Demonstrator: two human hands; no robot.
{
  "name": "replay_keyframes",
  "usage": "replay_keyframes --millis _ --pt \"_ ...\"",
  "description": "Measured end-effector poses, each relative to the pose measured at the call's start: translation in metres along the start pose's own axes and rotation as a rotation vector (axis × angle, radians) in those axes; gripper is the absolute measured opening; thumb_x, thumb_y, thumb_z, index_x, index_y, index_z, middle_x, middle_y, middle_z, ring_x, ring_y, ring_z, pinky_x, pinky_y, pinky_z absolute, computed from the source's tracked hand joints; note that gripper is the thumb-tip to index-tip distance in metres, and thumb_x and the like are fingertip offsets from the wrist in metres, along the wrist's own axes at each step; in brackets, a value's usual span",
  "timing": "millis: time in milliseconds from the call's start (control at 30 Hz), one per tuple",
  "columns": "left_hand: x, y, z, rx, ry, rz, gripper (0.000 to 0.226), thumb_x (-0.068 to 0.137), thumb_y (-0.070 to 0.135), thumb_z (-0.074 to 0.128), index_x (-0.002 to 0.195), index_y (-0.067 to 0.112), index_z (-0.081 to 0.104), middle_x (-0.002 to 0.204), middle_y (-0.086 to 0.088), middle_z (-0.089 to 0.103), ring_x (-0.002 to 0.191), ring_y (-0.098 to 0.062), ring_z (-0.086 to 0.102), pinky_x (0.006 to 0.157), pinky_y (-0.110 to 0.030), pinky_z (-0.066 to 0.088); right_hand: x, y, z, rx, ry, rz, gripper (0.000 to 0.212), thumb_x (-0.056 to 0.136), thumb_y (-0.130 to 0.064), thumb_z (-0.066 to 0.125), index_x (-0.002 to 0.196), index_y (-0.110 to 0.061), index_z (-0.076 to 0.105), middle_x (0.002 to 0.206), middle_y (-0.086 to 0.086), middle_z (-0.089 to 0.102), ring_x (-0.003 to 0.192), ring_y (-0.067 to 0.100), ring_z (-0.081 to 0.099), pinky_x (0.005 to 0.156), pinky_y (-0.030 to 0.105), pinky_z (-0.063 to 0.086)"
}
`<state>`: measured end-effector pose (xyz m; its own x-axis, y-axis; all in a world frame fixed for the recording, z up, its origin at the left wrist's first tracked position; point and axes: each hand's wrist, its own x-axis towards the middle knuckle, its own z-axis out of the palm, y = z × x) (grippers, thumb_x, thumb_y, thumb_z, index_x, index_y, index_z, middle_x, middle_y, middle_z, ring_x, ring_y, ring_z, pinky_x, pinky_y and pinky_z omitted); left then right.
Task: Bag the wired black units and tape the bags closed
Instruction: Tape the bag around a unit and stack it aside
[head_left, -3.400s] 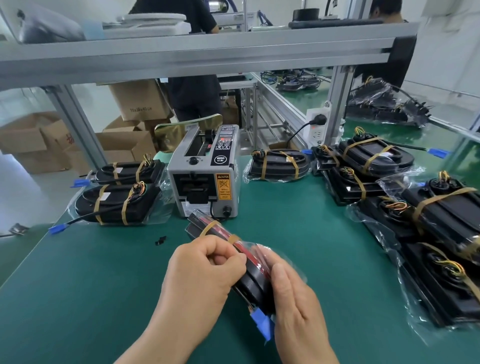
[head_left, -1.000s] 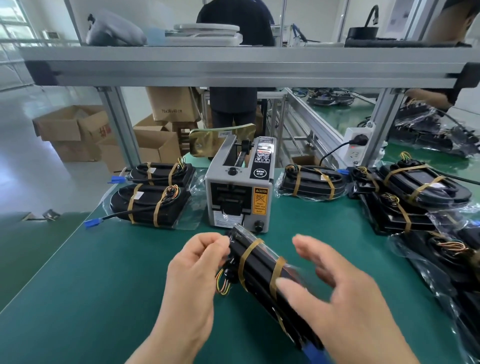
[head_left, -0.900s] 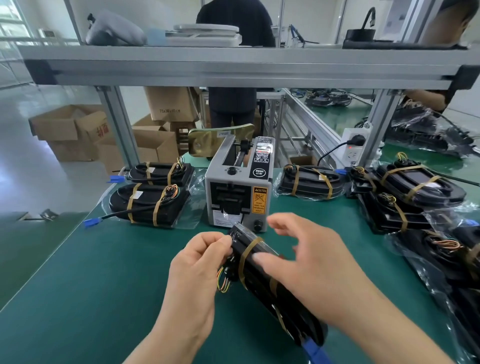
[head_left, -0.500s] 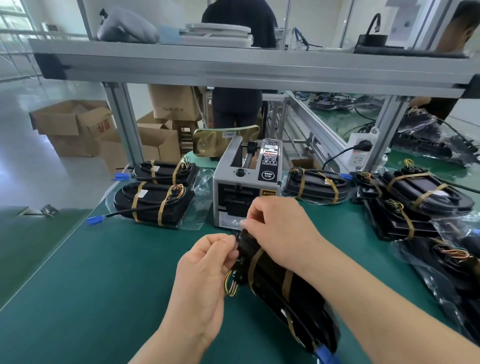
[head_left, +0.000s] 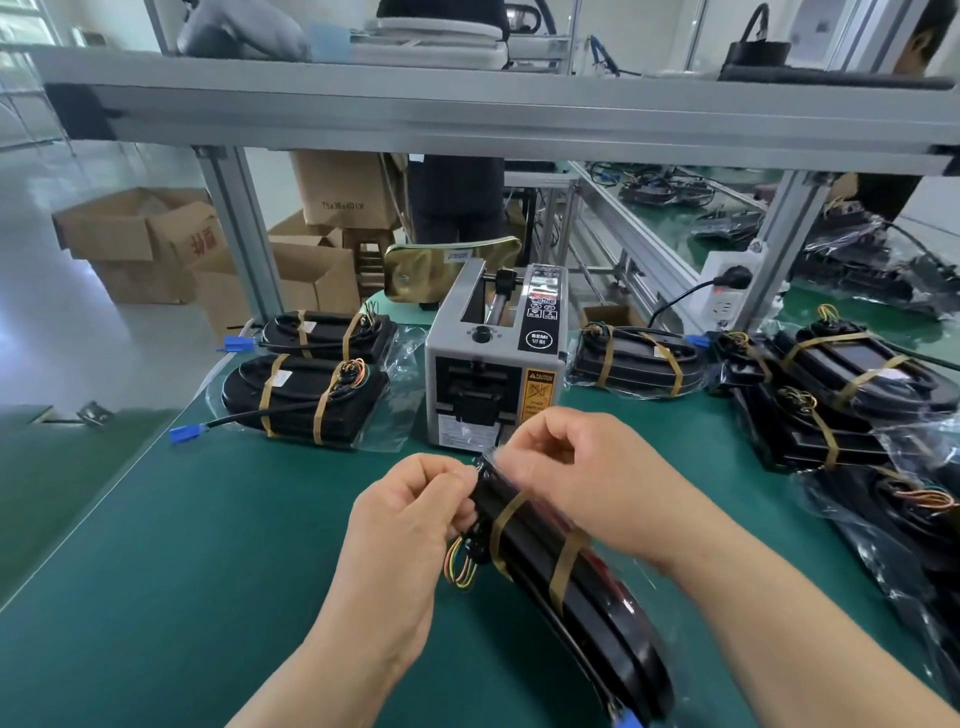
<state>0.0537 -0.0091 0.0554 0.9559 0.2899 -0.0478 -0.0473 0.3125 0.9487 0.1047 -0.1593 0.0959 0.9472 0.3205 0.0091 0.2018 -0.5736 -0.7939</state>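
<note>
- Left hand (head_left: 410, 519): thumb and fingers curled, pinching the clear bag (head_left: 623, 592) at the end nearest the tape dispenser (head_left: 488, 374).
- Right hand (head_left: 571, 467): fingers curled, pinching that same bag end from the other side. Cannot tell whether a tape strip is between the fingertips.
- Black unit (head_left: 530, 540): inside the bag, standing on edge on the green mat (head_left: 208, 545) just in front of the dispenser. It angles away from it toward the person.
- Two brown bands (head_left: 566, 566) wrap the unit. Coloured wires (head_left: 460, 566) bulge out just below the left pinch.
- Judged step: gathering the bag mouth for taping.
- To do it well, fold the loose film flat and tight over the end and pin it with the left hand alone. That frees the right hand for the dispenser's front slot.
- Tuck the wires clear of the fold so the tape lands on film only.
- Finished bagged units (head_left: 306, 395) lie to the left of the dispenser.
</note>
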Motion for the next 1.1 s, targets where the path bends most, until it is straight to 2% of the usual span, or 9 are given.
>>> replay_keyframes --millis 67,133,267,433,567,667,833,933,1100 --pt "0.001 0.000 0.001 0.018 -0.005 0.002 0.034 0.089 0.004 0.062 0.061 0.021 0.070 0.065 0.001 0.060 0.063 -0.009 0.053 0.078 -0.035 0.046 -0.007 0.000 0.003 -0.055 0.057 -0.051 0.022 0.073 -0.038 0.080 0.078 -0.025 0.063 0.076 -0.012 0.068 0.070 0.000 0.062 0.064 0.013 0.048" --pt "0.001 0.001 0.004 0.025 -0.009 0.005 0.033 0.089 0.005 0.062 0.061 0.021 0.071 0.065 0.002 0.060 0.062 -0.008 0.053 0.079 -0.035 0.046 -0.010 -0.003 0.009 -0.153 0.158 -0.123 0.023 0.072 -0.031 0.081 0.075 -0.022 0.060 0.076 -0.010 0.064 0.075 0.004 0.060 0.069 0.019 0.049" --pt "0.000 -0.002 0.006 -0.014 0.038 0.015 0.033 0.089 0.003 0.062 0.061 0.019 0.069 0.065 0.000 0.058 0.062 -0.009 0.052 0.077 -0.034 0.044 -0.009 -0.010 0.015 -0.336 0.223 -0.210 0.024 0.078 -0.037 0.072 0.074 -0.022 0.052 0.077 -0.009 0.057 0.076 0.013 0.055 0.071 0.030 0.046" --pt "-0.003 -0.005 0.007 -0.127 0.084 0.000 0.027 0.089 0.001 0.061 0.066 0.013 0.068 0.066 -0.002 0.059 0.059 -0.008 0.054 0.071 -0.030 0.046 -0.002 -0.014 0.018 -0.427 0.251 -0.257 0.022 0.088 -0.037 0.060 0.075 -0.025 0.048 0.082 -0.007 0.057 0.078 0.018 0.054 0.072 0.033 0.045" --pt "-0.003 -0.005 0.005 -0.089 0.072 0.001 0.034 0.089 0.001 0.062 0.060 0.018 0.068 0.065 0.000 0.058 0.059 -0.007 0.054 0.069 -0.029 0.047 0.005 -0.010 0.017 -0.377 0.255 -0.264 0.016 0.089 -0.029 0.062 0.075 -0.024 0.058 0.081 -0.006 0.060 0.078 0.017 0.057 0.074 0.036 0.048" --pt "-0.001 -0.002 0.002 -0.032 0.046 -0.006 0.036 0.088 0.001 0.062 0.058 0.020 0.069 0.064 0.002 0.059 0.060 -0.006 0.055 0.071 -0.028 0.049 0.007 -0.005 0.016 -0.229 0.221 -0.205 0.017 0.087 -0.029 0.067 0.072 -0.023 0.060 0.077 -0.008 0.061 0.075 0.013 0.057 0.074 0.035 0.049" --pt "0.001 -0.003 0.003 0.058 0.015 -0.015 0.031 0.087 0.005 0.066 0.061 0.021 0.069 0.066 0.000 0.059 0.065 -0.008 0.053 0.074 -0.032 0.045 0.007 0.003 0.015 -0.084 0.200 -0.107 0.019 0.085 -0.029 0.069 0.068 -0.023 0.061 0.068 -0.010 0.063 0.066 0.003 0.056 0.065 0.021 0.045" --pt "0.001 -0.003 0.002 0.097 0.010 -0.006 0.018 0.079 0.016 0.075 0.063 0.020 0.070 0.068 -0.002 0.061 0.069 -0.013 0.053 0.074 -0.035 0.045 0.007 0.004 0.016 -0.071 0.204 -0.093 0.019 0.084 -0.028 0.069 0.068 -0.023 0.061 0.065 -0.011 0.063 0.063 0.001 0.054 0.061 0.016 0.042" --pt "0.003 -0.007 -0.001 0.163 0.016 0.005 0.019 0.085 0.008 0.072 0.068 0.017 0.072 0.069 -0.004 0.064 0.065 -0.013 0.055 0.068 -0.030 0.049 0.006 0.003 0.018 -0.084 0.212 -0.094 0.020 0.086 -0.029 0.068 0.069 -0.023 0.061 0.067 -0.010 0.062 0.064 0.004 0.055 0.063 0.021 0.045"
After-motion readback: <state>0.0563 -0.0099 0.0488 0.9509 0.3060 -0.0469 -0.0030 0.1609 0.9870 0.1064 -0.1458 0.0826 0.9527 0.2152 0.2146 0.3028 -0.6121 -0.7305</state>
